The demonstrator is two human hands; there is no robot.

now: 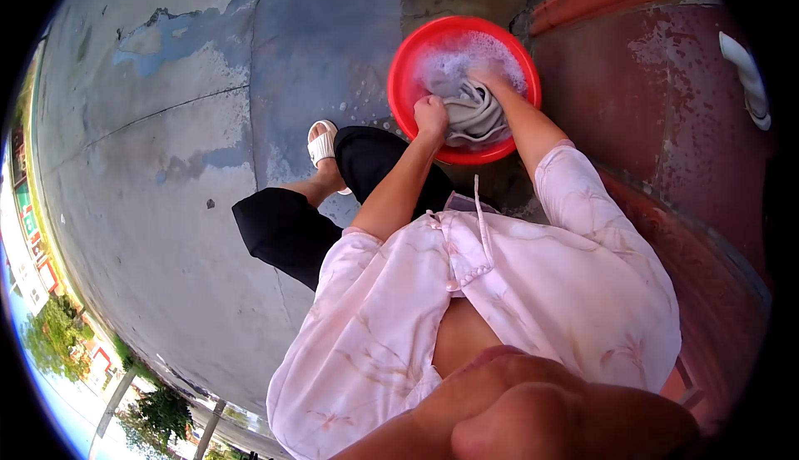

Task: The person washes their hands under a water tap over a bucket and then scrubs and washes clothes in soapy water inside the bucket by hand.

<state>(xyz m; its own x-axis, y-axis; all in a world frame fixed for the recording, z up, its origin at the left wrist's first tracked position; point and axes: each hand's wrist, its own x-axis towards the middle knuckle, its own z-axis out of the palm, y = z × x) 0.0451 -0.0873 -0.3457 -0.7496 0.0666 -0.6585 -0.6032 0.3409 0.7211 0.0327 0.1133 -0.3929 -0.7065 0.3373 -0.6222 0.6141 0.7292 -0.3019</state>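
Observation:
A round red basin [398, 98] holds foamy water [445, 60] and a wet grey-beige cloth [476, 117], bunched and twisted. My left hand [431, 116] is closed in a fist on the cloth's edge, near the basin's rim on the side of my legs. Over the upper part of the same cloth is my right hand [487, 75], reaching down into the suds; its fingers are hidden by foam and fabric.
Worn grey-blue concrete floor [191, 110] spreads beside the basin, with splashes near it. A reddish step or wall [599, 94] borders the other side, with a white pipe [746, 77]. My sandalled foot [322, 145] and black-clad knees are close to the basin.

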